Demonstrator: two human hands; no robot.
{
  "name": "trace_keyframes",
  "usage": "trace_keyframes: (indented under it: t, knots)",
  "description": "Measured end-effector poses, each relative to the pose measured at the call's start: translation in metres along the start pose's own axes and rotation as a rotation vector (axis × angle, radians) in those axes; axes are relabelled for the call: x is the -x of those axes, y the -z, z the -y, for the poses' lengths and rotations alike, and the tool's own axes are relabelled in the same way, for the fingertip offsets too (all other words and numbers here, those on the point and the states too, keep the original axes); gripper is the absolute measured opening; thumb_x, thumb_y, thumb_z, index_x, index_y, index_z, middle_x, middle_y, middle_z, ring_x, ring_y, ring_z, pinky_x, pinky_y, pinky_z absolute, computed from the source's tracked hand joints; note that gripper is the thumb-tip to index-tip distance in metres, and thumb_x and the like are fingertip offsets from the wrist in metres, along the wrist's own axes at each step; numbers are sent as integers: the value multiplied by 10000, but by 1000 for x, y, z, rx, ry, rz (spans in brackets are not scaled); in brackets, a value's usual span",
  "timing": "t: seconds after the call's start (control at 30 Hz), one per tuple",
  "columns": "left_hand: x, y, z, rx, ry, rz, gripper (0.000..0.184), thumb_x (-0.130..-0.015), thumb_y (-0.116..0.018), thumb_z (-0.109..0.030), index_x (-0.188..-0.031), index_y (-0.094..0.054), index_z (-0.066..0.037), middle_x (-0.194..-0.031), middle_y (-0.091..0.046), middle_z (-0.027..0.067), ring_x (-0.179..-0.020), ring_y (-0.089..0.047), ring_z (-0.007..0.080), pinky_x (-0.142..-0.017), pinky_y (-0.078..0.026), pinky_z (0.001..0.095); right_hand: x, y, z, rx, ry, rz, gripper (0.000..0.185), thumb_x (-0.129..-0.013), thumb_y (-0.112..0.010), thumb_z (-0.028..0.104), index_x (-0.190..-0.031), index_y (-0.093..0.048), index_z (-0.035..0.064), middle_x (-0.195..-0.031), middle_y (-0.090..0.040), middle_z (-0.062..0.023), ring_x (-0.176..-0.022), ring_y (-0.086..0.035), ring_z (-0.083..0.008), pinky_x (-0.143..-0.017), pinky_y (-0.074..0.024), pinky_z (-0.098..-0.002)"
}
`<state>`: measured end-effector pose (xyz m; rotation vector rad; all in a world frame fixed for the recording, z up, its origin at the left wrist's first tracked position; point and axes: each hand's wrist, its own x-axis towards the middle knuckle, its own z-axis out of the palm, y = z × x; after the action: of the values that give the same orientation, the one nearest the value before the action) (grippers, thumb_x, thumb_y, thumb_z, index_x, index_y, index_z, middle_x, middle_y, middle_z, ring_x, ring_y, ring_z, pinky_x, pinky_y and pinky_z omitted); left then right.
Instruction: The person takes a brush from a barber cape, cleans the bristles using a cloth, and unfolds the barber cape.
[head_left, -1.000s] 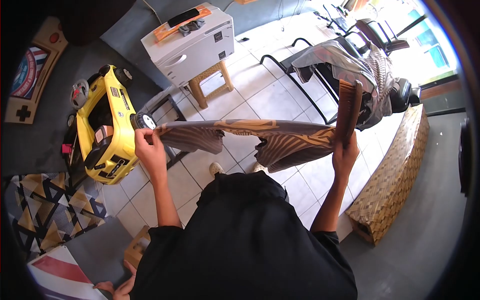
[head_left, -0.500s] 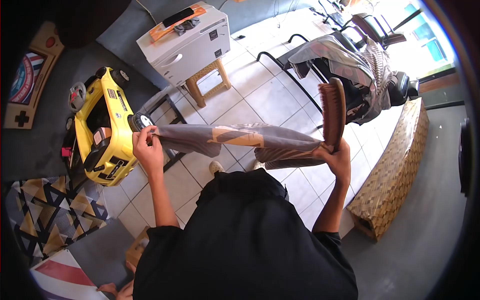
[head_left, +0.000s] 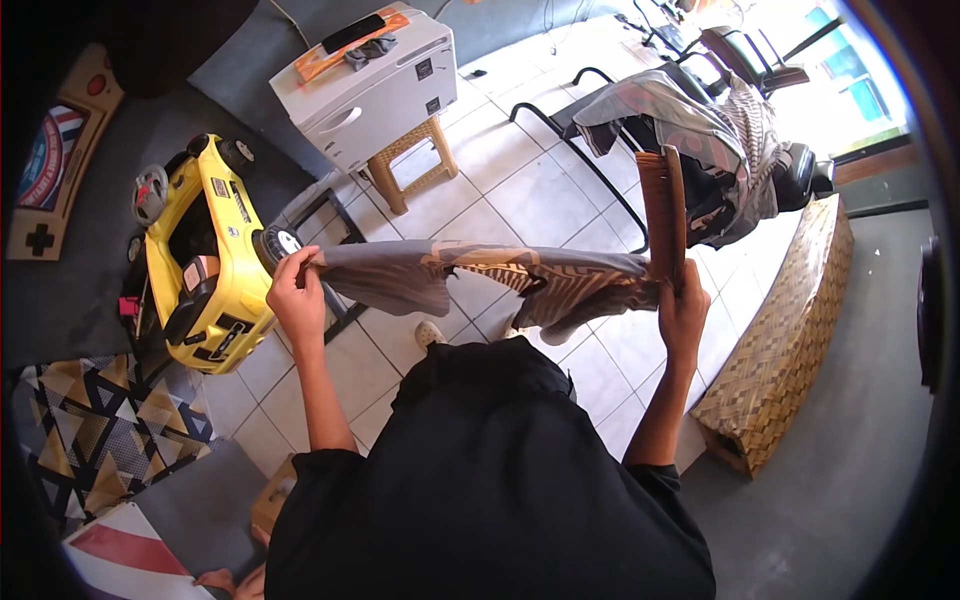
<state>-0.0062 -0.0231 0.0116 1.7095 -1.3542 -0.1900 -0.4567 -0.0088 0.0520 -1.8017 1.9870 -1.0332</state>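
A grey cape (head_left: 390,270) with stripes and an orange print is stretched sideways between my two hands, its lower edge hanging loose and curving up in the middle. My left hand (head_left: 297,295) pinches its left corner between thumb and fingers. At the other end, my right hand (head_left: 683,315) is closed around the cape's edge and the handle of a brown brush (head_left: 665,210). The brush stands upright above the fist, bristles facing left. The handle's lower end is hidden in the hand.
A yellow toy car (head_left: 225,270) stands at left. Ahead are a white mini fridge (head_left: 380,100) and a woven stool (head_left: 440,150). A chair draped with cloth (head_left: 690,120) is at upper right, a woven bench (head_left: 780,340) at right. Another person's hand (head_left: 245,582) shows lower left.
The cape has turned and spread, so more of its striped side hangs down. My right hand has rotated and shifted slightly right, turning the brush more edge-on. My left hand stays nearly in place.
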Motion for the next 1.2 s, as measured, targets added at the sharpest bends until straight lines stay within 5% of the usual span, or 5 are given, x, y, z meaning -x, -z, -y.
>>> trace_keyframes:
  t: [0.47,0.6,0.77,1.13,1.2]
  knots:
    - [29,-4,18,-51,101,28,237,-806,-462,85,-941,-627,-18,-846,-599,119,-780,-595,285,-716,-475,327,3,-37,-21,-175,-181,72,152,-866,-461,45,-957,-536,-51,-768,-579,-189,-696,-582,-288,-678,-452,-355]
    - [36,-31,75,761,653,105,186,-918,-424,-25,-992,-594,-36,-863,-612,26,-766,-578,111,-684,-471,249,-1,-53,-65,-140,-222,520,228,-808,-555,142,-903,-579,-63,-698,-590,-171,-688,-599,-219,-650,-463,-357]
    - [22,-61,120,569,476,221,138,-929,-458,-42,-991,-582,-42,-875,-607,14,-776,-566,85,-705,-455,227,-22,-69,-84,139,12,527,198,-720,-627,125,-751,-499,-23,-728,-549,-247,-750,-527,-448,-607,-421,-451]
    - [-28,-19,-23,440,-169,-332,132,-900,-525,-12,-1010,-597,-4,-936,-648,73,-863,-608,135,-787,-474,256,-47,-36,-32,-788,-135,-509,214,-847,-543,12,-1061,-547,2,-850,-656,-101,-678,-644,-181,-603,-514,-294]
    - [1,-28,1,167,-144,-106,146,-877,-540,-3,-1003,-613,-13,-950,-657,86,-880,-619,156,-798,-475,269,-31,-48,-70,128,286,-584,201,-812,-562,26,-1007,-577,-23,-789,-648,-145,-677,-640,-271,-651,-503,-377]
